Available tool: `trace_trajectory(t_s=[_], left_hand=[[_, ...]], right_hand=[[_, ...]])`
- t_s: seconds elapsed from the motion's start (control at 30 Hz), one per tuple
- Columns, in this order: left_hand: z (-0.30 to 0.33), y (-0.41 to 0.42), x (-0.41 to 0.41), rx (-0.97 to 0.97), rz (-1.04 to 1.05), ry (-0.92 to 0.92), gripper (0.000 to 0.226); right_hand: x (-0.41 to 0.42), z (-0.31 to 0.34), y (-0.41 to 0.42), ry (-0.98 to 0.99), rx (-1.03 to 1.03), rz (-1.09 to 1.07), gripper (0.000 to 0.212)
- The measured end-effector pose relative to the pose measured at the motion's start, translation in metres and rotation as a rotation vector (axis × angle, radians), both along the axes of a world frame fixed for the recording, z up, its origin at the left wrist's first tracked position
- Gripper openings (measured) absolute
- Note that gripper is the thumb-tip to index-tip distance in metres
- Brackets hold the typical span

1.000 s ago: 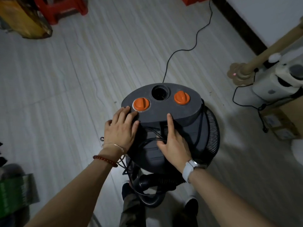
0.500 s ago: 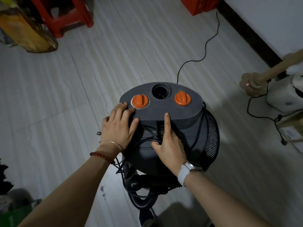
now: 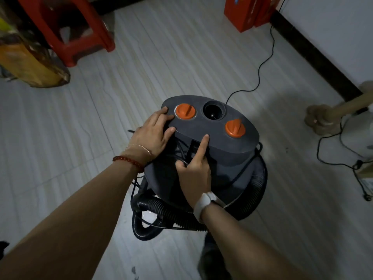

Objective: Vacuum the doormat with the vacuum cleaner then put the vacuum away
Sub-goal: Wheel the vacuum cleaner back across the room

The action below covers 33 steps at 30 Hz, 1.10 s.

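Note:
The vacuum cleaner (image 3: pixel 222 138) is a dark grey canister on the pale floor, with two orange knobs and a round hole on its top. Its black ribbed hose (image 3: pixel 167 211) is coiled round the body. My left hand (image 3: pixel 151 136) rests flat on the top's left end, beside the left orange knob. My right hand (image 3: pixel 195 174) grips the handle behind the top, its index finger stretched out against the housing and its other fingers curled under. No doormat is in view.
A thin black power cord (image 3: pixel 260 71) runs from the vacuum toward the wall at the back right. A red stool (image 3: pixel 66 31) and a yellow bag (image 3: pixel 26 65) stand at the back left, a red box (image 3: pixel 246 11) at the back. A beige stand (image 3: pixel 323 118) with cables is at the right.
The vacuum has moved forward across the floor toward the red stool and turned slightly clockwise. Both hands have kept their places on it.

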State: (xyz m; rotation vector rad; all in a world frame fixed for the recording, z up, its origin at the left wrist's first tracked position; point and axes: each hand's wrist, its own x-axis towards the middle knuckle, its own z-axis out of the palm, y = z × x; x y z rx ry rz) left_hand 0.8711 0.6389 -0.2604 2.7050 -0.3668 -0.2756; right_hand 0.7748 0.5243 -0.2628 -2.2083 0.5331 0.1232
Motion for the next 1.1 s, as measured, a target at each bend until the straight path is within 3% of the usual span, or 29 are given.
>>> trace_trajectory(t_s=[0.1,0.2,0.37,0.5,0.57,0.63,0.67,0.73,0.87,1.0,1.1], left_hand=[[-0.002,-0.006,0.042,-0.268,0.037,0.105,0.041],[-0.007,-0.009,0.046,-0.465,0.106,0.147,0.053],[-0.022,-0.013,0.042,-0.359,0.01,0.149,0.089],[-0.02,-0.039,0.086,-0.145,-0.14,0.116,0.093],[-0.017,-0.057,0.11,-0.103,-0.19,-0.038,0.085],[-0.019,-0.078,0.128,-0.139,-0.172,-0.19,0.073],[-0.018,-0.088,0.135,-0.174,-0.156,-0.188,0.071],[-0.012,-0.11,0.147,-0.191,-0.111,-0.093,0.073],[-0.004,-0.138,0.176,-0.073,-0.115,0.047,0.068],[0.0,-0.14,0.189,-0.057,-0.118,0.189,0.059],[-0.002,-0.119,0.175,-0.119,-0.026,0.256,0.065]], right_hand=[[0.039,-0.002,-0.004,0.037,0.148,0.0,0.092],[0.076,-0.003,-0.01,-0.047,0.232,-0.04,0.094],[0.126,0.0,-0.041,-0.081,0.45,0.083,0.095],[0.149,0.007,-0.074,0.005,0.523,0.143,0.084],[0.149,0.017,-0.089,-0.001,0.324,0.143,0.068],[0.15,0.021,-0.111,-0.195,-0.114,0.062,0.049],[0.151,0.019,-0.124,-0.246,-0.331,0.021,0.049],[0.159,0.01,-0.149,-0.134,-0.608,-0.051,0.058],[0.18,-0.006,-0.174,0.12,-0.542,-0.027,0.076],[0.187,-0.009,-0.177,0.102,-0.517,-0.014,0.078],[0.187,-0.012,-0.165,0.078,-0.537,0.043,0.068]])
